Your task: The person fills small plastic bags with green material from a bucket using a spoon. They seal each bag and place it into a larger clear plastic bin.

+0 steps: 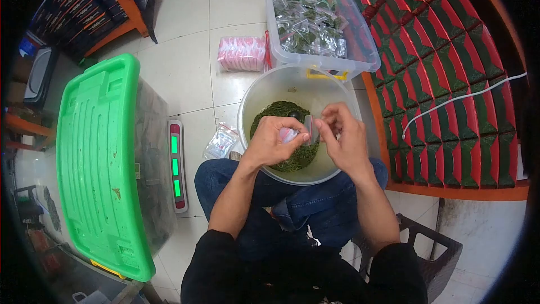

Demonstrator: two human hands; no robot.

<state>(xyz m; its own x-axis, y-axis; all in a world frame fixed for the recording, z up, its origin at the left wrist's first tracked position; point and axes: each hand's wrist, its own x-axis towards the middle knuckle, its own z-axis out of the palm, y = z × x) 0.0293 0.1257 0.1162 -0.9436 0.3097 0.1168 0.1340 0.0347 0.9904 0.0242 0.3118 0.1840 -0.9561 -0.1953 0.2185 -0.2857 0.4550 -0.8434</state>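
Over a pale round tub (256, 93) on my lap, both hands meet at a small clear zip bag (309, 130) with a red line along its top. My left hand (267, 142) is closed, with the bag's edge between thumb and fingertips and a white-and-pink bundle of plastic (288, 134) tucked in the palm. From the other side, my right hand (347, 138) pinches the bag with thumb and finger. Chopped dark green leaves (275, 111) cover the tub's bottom, and a small round black thing (293, 115) sits among them, partly hidden.
A clear bin (360, 59) of filled bags stands behind the tub. Near it lies a pink-and-white pack (242, 53). At left are a scale (179, 197) with lit green displays and a green-lidded box (101, 163). Red-and-green boxes (444, 79) fill the right shelf; a white cable (467, 96) crosses them.
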